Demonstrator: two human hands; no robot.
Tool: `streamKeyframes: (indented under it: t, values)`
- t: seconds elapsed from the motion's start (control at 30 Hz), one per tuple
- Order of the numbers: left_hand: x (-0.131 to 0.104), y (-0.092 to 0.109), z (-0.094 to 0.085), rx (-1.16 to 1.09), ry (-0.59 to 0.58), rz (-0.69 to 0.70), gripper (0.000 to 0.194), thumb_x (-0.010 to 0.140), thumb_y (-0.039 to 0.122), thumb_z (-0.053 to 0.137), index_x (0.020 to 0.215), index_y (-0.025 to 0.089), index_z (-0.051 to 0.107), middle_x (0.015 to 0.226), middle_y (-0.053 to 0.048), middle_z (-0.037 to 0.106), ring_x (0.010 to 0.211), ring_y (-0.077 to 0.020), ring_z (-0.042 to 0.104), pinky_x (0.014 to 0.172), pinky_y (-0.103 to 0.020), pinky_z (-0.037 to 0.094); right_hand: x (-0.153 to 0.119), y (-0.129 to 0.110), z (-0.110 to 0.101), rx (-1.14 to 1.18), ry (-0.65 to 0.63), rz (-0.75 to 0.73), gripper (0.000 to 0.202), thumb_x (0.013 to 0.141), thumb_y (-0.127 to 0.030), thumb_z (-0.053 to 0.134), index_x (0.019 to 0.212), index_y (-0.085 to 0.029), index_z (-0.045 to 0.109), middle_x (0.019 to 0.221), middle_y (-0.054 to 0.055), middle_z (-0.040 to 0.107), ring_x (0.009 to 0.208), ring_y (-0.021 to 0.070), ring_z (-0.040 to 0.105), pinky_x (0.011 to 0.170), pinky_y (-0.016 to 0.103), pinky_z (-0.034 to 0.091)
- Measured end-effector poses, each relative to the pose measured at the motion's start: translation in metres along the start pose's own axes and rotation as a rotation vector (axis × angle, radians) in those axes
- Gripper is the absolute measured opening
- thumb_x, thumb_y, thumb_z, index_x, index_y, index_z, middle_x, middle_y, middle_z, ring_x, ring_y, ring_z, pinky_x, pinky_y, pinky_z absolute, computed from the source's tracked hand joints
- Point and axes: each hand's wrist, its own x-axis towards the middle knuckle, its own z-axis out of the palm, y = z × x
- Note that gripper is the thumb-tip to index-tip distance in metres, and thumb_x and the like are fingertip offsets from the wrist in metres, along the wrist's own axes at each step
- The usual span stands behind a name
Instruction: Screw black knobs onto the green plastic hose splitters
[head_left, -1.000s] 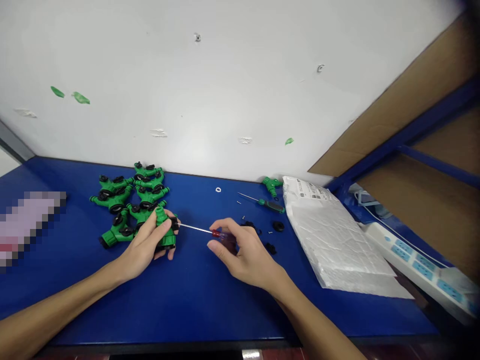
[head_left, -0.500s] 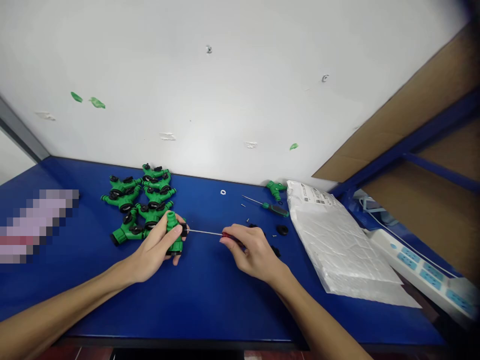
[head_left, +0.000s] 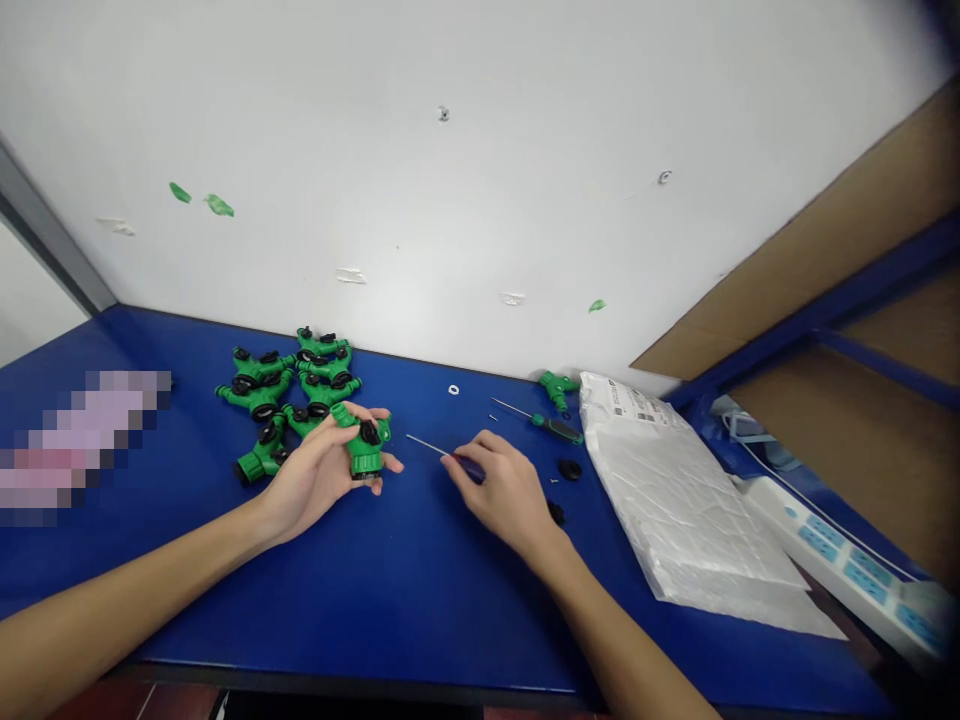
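My left hand [head_left: 311, 472] is closed around a green Y-shaped hose splitter [head_left: 366, 460] with a black knob on its front; the wide collar points down. In my right hand [head_left: 510, 492] is a screwdriver [head_left: 471, 467] with a red and dark blue handle, its thin shaft pointing left. A small gap separates the screwdriver's tip from the splitter. Several more hose splitters [head_left: 259, 400] with black knobs lie grouped beyond my left hand. A white ring washer [head_left: 453, 390] lies farther back on the blue table [head_left: 405, 590].
At the right, a green-and-black-handled screwdriver [head_left: 555, 428] lies near a green splitter body [head_left: 559, 388], small screws and a black round part [head_left: 570, 469]. Beyond them are a white padded envelope [head_left: 675, 500] and a power strip [head_left: 832, 545]. A white wall [head_left: 420, 220] stands behind.
The splitter has turned in my left hand, so its knob and second outlet now show. The screwdriver's tip has come away from it. The whole view has shifted slightly.
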Motion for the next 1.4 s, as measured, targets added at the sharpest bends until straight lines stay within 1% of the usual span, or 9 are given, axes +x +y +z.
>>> streamKeyframes:
  t: [0.13, 0.3, 0.47, 0.83, 0.97, 1.07, 1.13, 1.27, 1.4]
  values:
    - [-0.003, -0.003, 0.003, -0.002, 0.02, -0.003, 0.012, 0.088, 0.032, 0.061, 0.086, 0.021, 0.06, 0.123, -0.005, 0.047, 0.087, -0.0262, 0.066, 0.061, -0.034, 0.052, 0.0, -0.007, 0.004, -0.11, -0.109, 0.004, 0.022, 0.092, -0.037, 0.061, 0.089, -0.019, 0.073, 0.084, 0.008, 0.068, 0.083, 0.0254, 0.063, 0.07, 0.033, 0.046]
    - [-0.004, -0.004, 0.003, 0.045, 0.026, -0.026, 0.027, 0.087, 0.039, 0.063, 0.073, 0.017, 0.06, 0.122, -0.007, 0.05, 0.091, -0.0266, 0.064, 0.061, -0.033, 0.053, 0.011, 0.034, -0.026, 0.038, 0.043, 0.116, 0.025, 0.096, -0.034, 0.052, 0.093, -0.018, 0.071, 0.083, 0.005, 0.067, 0.076, 0.0195, 0.062, 0.073, 0.032, 0.046]
    - [-0.003, -0.007, 0.002, 0.018, 0.033, -0.092, 0.025, 0.089, 0.038, 0.061, 0.075, 0.018, 0.06, 0.117, -0.006, 0.052, 0.089, -0.0241, 0.063, 0.061, -0.032, 0.053, 0.013, 0.076, -0.045, 0.033, -0.19, 0.109, 0.025, 0.086, -0.035, 0.063, 0.104, -0.02, 0.071, 0.089, 0.005, 0.067, 0.074, 0.0185, 0.06, 0.074, 0.034, 0.047]
    - [-0.005, -0.008, 0.003, 0.029, 0.055, -0.107, 0.029, 0.091, 0.04, 0.057, 0.074, 0.018, 0.061, 0.122, -0.007, 0.053, 0.087, -0.0238, 0.064, 0.06, -0.033, 0.054, 0.011, 0.077, -0.049, 0.217, -0.382, -0.014, 0.011, 0.078, -0.024, 0.073, 0.088, -0.022, 0.078, 0.096, 0.006, 0.062, 0.086, 0.0213, 0.063, 0.083, 0.038, 0.05]
    - [-0.006, -0.007, 0.005, 0.008, 0.045, -0.108, 0.028, 0.091, 0.039, 0.058, 0.074, 0.017, 0.06, 0.123, -0.009, 0.052, 0.086, -0.0243, 0.064, 0.06, -0.034, 0.054, 0.011, 0.069, -0.049, 0.274, -0.239, -0.001, 0.009, 0.079, -0.023, 0.071, 0.086, -0.02, 0.073, 0.093, 0.005, 0.067, 0.085, 0.0203, 0.063, 0.083, 0.037, 0.049]
    - [-0.007, -0.008, 0.007, -0.034, 0.024, -0.132, 0.025, 0.09, 0.038, 0.058, 0.077, 0.017, 0.061, 0.123, -0.009, 0.053, 0.089, -0.0259, 0.064, 0.061, -0.035, 0.055, 0.009, 0.051, -0.04, 0.56, -0.109, 0.1, 0.017, 0.077, -0.031, 0.074, 0.084, -0.018, 0.065, 0.085, 0.004, 0.068, 0.072, 0.017, 0.062, 0.071, 0.033, 0.052]
    - [-0.007, -0.011, 0.009, -0.07, 0.024, -0.155, 0.022, 0.09, 0.037, 0.059, 0.079, 0.018, 0.061, 0.121, -0.009, 0.053, 0.094, -0.0273, 0.063, 0.064, -0.036, 0.055, 0.006, 0.033, -0.028, 0.761, -0.119, 0.131, 0.028, 0.072, -0.037, 0.079, 0.081, -0.018, 0.06, 0.078, 0.003, 0.067, 0.065, 0.0154, 0.061, 0.064, 0.03, 0.052]
    - [-0.011, -0.019, 0.014, -0.109, 0.055, -0.16, 0.017, 0.086, 0.035, 0.065, 0.08, 0.019, 0.062, 0.118, -0.006, 0.052, 0.102, -0.027, 0.058, 0.077, -0.039, 0.056, -0.002, -0.002, -0.002, 0.885, -0.18, 0.082, 0.031, 0.072, -0.04, 0.08, 0.079, -0.018, 0.059, 0.073, 0.001, 0.063, 0.063, 0.0135, 0.058, 0.06, 0.028, 0.049]
    - [-0.015, -0.027, 0.016, -0.088, 0.008, -0.145, 0.015, 0.079, 0.03, 0.073, 0.077, 0.02, 0.062, 0.11, -0.004, 0.055, 0.103, -0.0235, 0.056, 0.088, -0.039, 0.051, -0.005, -0.017, 0.011, 1.042, -0.164, 0.129, 0.039, 0.069, -0.044, 0.082, 0.075, -0.019, 0.053, 0.074, -0.001, 0.059, 0.061, 0.012, 0.054, 0.058, 0.027, 0.048]
